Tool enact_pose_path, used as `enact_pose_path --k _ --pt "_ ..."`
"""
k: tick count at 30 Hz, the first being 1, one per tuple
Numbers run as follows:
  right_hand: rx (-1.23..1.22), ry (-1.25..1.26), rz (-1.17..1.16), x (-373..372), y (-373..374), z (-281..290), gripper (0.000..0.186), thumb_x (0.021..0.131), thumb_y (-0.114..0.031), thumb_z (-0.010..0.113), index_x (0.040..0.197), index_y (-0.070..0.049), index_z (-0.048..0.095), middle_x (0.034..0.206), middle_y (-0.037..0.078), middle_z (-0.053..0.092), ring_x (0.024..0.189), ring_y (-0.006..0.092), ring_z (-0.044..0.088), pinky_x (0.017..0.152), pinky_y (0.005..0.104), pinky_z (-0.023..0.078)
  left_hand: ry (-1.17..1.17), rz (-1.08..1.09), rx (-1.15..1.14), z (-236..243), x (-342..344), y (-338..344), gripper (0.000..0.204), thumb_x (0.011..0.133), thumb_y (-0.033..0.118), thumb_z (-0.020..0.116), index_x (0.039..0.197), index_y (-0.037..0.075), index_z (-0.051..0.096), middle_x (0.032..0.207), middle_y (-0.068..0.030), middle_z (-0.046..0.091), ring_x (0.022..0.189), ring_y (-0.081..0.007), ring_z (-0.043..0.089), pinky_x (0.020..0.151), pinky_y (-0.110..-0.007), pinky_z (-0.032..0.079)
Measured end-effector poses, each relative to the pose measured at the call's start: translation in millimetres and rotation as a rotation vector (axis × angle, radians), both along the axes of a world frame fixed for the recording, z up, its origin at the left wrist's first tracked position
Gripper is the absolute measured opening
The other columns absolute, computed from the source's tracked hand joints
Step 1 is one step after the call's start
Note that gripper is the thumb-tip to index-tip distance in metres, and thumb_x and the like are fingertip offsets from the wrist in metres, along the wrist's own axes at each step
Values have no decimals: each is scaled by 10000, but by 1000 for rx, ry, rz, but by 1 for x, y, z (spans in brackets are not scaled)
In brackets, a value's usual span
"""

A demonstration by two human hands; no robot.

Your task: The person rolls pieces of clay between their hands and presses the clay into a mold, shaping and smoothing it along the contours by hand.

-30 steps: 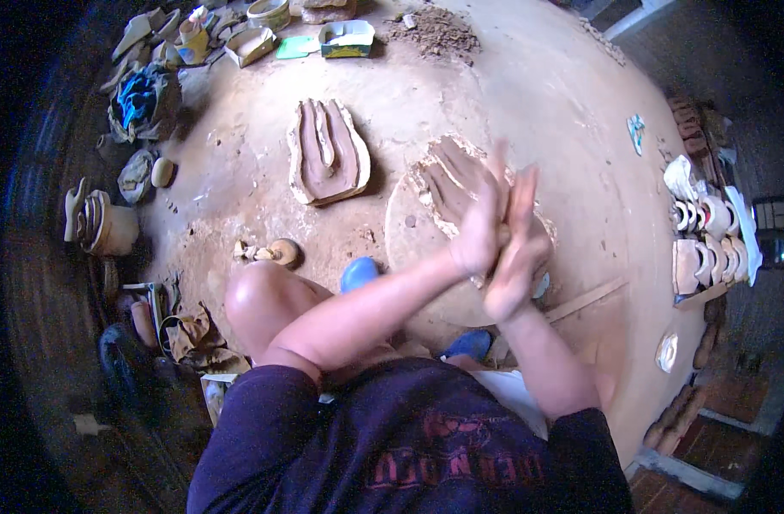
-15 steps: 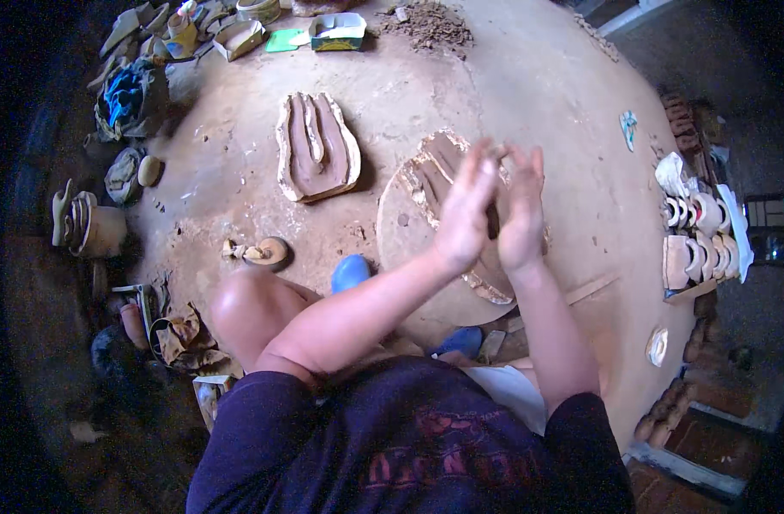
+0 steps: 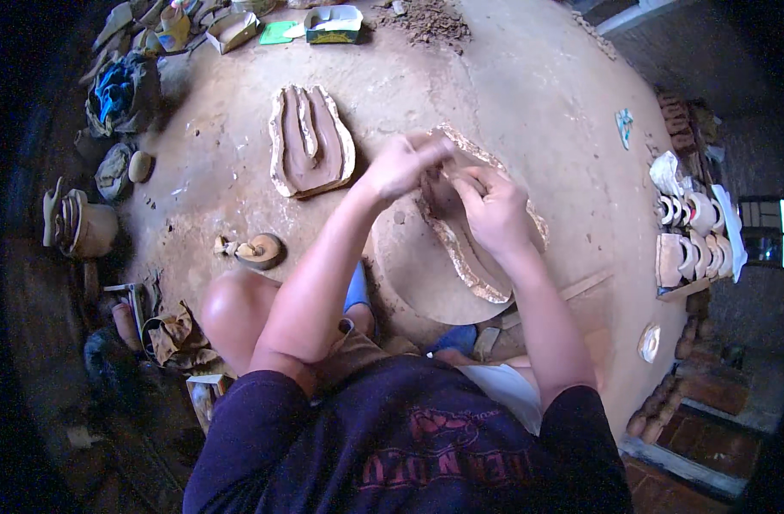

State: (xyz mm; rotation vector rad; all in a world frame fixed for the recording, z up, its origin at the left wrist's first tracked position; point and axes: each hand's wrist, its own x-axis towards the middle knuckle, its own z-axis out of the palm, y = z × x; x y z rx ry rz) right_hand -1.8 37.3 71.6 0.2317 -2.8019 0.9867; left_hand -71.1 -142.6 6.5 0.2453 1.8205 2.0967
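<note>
My left hand and my right hand are close together above the far part of a plaster mould. Both look closed, with fingers curled; the left fingertips are blurred, and whatever may be between the fingers is too small or hidden to make out. This mould has a rough, pale rim and a brown clay lining, and it lies on a round flat board. A second mould, with clay-lined channels and a pale ridge down its middle, rests on the floor to the left.
At the left are a small wheel-like object, a clay pot and a bag with blue cloth. Far off lie a box and crumbled clay. Curved clay pieces are stacked right; a wooden strip lies near the board.
The hands were raised upright, palms facing each other, over the mould. Now they have separated slightly and curled, the left moving leftward and the right lower, uncovering more of the mould.
</note>
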Motion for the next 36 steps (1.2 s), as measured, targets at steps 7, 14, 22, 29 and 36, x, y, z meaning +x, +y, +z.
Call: enact_pose_path --k 7,14,22,29,36 --pt "-25 -235 -141 -30 -14 -45 316 930 -249 736 1092 21 767 1013 176 783 939 251 760 864 331 568 75 583 -20 -100 -15 8 417 1037 367 641 1192 -19 668 1098 -141 747 1048 -213 686 958 -352 516" --pt "69 -222 19 -56 -25 -71 292 906 -233 690 1057 -2 786 991 268 745 973 388 739 906 435 566 65 577 -13 -138 -8 23 443 1017 366 648 1239 -17 649 1137 -201 732 1076 -262 695 967 -383 520" --pt "139 -404 -25 -72 -30 -62 281 852 -273 729 976 -34 807 917 217 759 852 365 750 852 448 585 66 496 -33 -124 -1 16 495 1000 426 649 1265 8 645 1178 -209 733 1121 -295 699 990 -394 515" --pt "332 -373 -11 -51 -21 -66 279 873 -286 742 1019 -59 815 913 212 762 868 332 756 828 405 578 67 340 -159 -109 -3 15 588 971 409 713 1358 -10 569 1266 -193 699 1181 -259 668 1030 -378 506" --pt "72 -551 -162 -45 -18 -71 269 889 -223 738 1016 8 792 839 266 736 767 360 748 742 420 581 106 310 -170 -109 -3 13 606 953 428 730 1355 2 576 1260 -201 702 1186 -272 675 1030 -386 510"
